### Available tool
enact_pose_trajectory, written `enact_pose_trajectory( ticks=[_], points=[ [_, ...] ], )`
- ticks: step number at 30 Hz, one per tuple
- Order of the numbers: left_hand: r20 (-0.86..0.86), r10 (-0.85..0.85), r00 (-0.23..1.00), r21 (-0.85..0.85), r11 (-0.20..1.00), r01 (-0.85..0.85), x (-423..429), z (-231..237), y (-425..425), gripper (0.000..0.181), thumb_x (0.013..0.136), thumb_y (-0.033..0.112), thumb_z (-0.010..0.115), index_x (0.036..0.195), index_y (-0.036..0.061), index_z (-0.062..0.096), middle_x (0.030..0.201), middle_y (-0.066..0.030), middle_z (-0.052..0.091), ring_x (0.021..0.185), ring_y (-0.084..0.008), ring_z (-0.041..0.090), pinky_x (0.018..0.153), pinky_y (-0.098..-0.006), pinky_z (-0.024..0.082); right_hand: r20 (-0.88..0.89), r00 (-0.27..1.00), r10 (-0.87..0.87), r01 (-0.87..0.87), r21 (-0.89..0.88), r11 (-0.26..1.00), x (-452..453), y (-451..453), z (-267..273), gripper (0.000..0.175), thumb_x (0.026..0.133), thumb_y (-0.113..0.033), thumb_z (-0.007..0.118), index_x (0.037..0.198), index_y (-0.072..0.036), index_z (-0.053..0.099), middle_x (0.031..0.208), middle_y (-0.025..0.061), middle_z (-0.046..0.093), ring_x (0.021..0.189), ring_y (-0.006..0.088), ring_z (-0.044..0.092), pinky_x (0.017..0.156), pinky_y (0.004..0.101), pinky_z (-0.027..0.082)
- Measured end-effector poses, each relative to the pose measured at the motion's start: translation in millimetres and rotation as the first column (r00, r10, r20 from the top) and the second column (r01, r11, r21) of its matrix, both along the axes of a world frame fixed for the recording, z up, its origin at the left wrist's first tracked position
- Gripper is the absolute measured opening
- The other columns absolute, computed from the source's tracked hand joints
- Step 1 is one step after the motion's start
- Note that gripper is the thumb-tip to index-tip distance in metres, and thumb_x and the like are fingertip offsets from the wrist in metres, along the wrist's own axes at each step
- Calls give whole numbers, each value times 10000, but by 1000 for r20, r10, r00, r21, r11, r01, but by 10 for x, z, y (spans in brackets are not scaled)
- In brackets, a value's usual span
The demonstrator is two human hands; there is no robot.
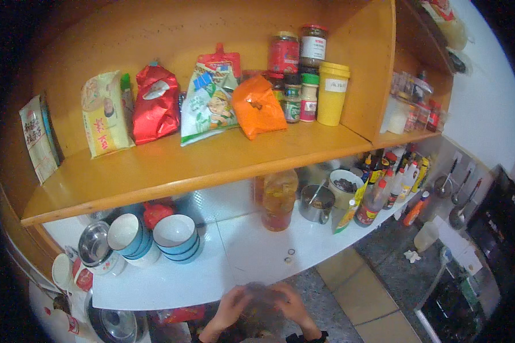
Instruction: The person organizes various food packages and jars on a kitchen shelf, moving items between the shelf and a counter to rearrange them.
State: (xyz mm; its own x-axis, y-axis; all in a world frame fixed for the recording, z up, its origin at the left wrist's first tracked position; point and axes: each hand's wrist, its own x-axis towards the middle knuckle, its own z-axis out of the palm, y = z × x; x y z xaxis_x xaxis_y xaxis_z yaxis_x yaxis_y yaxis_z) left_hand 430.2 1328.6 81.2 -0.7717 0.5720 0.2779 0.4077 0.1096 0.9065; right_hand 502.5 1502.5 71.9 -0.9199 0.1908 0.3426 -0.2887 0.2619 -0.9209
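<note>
Low in the middle of the head view, my left hand (231,306) and my right hand (294,304) curve around opposite sides of a blurred, dark, round object (261,296). Its kind cannot be told. Both hands are just below the front edge of a white shelf (249,248). Two small rings (288,259) lie on that shelf, above my right hand. Farther back stands a large clear plastic bottle of amber liquid (279,206). Stacked blue bowls with white insides (175,231) are up and left of my left hand.
A wooden cupboard shelf (197,171) spans above, bearing food bags, an orange bag (259,107), jars and a yellow lidded container (334,94). Right of the bottle stand a metal mug (317,206) and sauce bottles (371,206). Ladles (458,214) hang right; a glass lid (118,323) is lower left.
</note>
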Motion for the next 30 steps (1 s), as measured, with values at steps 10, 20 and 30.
enact_pose_trajectory(
  ticks=[10,20,30],
  points=[
    [175,-162,971,145,980,137,116,298,587,341,747,-49,555,1067,5,453,1013,-77,504,888,-133,502,717,-247,440,-233,937,-259,311,225,923,145,470,359,237,702,-35,570,939,-45,587,834,104,531,759,222,530,665,281,432],
    [-144,1,990,71,997,10,47,128,732,137,712,44,603,841,32,559,770,-85,526,718,-212,503,617,-278,401,81,980,-184,191,-93,977,312,614,320,107,784,-47,493,852,11,553,741,53,534,669,107,507,597,224,406],
    [259,-65,964,-52,995,81,135,302,767,121,771,43,509,878,8,552,803,-113,579,709,-197,560,655,-284,444,-2,1000,-1,1,109,994,319,676,480,159,747,-50,559,899,-8,576,875,89,589,733,145,551,639,243,432]
  ],
)
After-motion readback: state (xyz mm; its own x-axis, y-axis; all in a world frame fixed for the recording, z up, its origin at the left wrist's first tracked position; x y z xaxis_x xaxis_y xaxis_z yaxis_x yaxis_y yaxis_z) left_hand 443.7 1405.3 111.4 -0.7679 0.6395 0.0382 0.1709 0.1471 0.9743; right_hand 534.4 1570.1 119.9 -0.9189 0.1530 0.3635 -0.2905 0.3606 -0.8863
